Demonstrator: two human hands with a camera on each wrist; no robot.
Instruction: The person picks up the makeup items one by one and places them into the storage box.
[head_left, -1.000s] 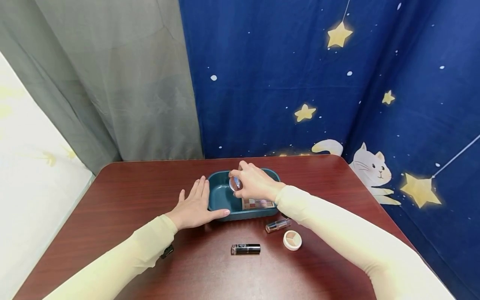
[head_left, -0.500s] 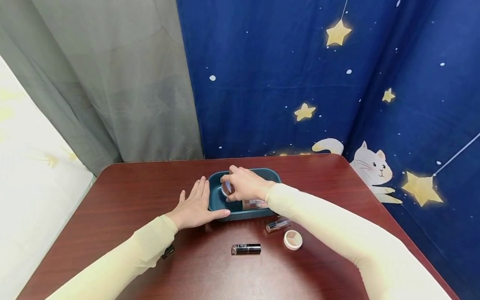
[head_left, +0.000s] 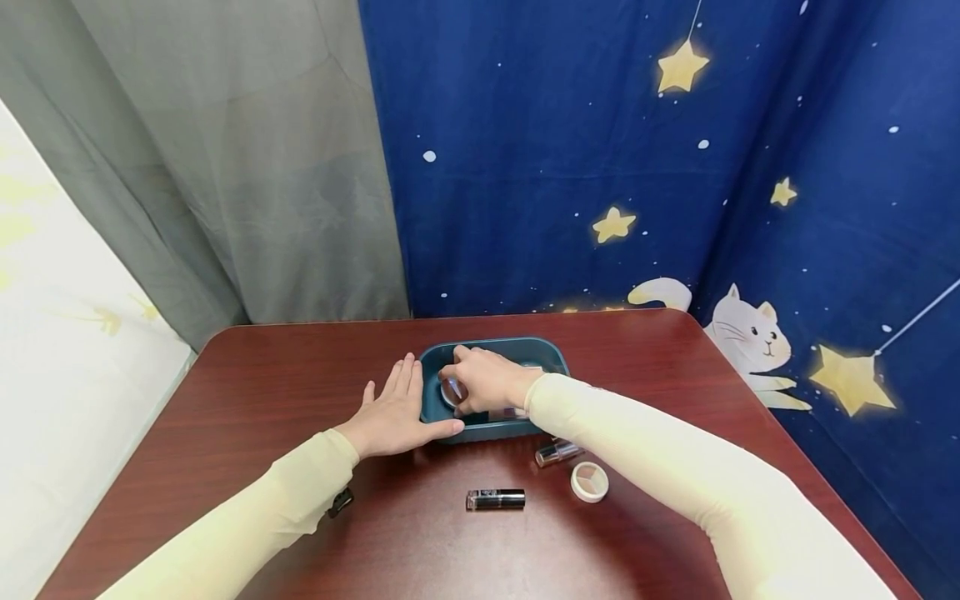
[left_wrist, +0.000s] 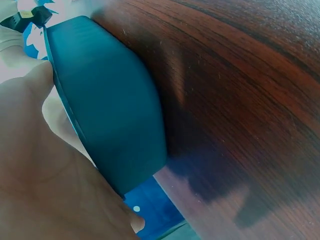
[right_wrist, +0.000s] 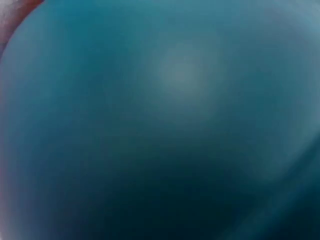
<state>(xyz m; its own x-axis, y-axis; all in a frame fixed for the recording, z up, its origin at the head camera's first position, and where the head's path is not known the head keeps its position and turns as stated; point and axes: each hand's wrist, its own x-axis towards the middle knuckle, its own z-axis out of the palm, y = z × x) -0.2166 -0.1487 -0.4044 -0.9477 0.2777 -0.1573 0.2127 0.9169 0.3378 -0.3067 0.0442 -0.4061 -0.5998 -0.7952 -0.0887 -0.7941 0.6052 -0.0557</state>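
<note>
A teal oblong basin (head_left: 547,343) stands near the far side of the table. Inside it, my right hand (head_left: 491,380) grips a round, shiny, clear-faced case (head_left: 452,393) by its edges, low in the left half. Whether the case touches the bottom I cannot tell. My left hand (head_left: 392,418) lies with straight fingers against the basin's left end, thumb along the front rim; the left wrist view shows this hand at the basin's outer wall (left_wrist: 110,105). A flat makeup palette (head_left: 507,413) in the basin is mostly hidden under my right hand. Blurred teal fills the right wrist view.
In front of the basin lie a black lipstick tube (head_left: 496,500), a clear-and-dark cosmetic tube (head_left: 558,452) and a round white three-colour concealer pot (head_left: 589,482). My right sleeve passes just above these last two. Curtains hang behind the table's far edge (head_left: 315,323).
My right hand has moved left and lower into the basin with the round case, covering more of the palette. The left hand has stayed at the basin's end.
</note>
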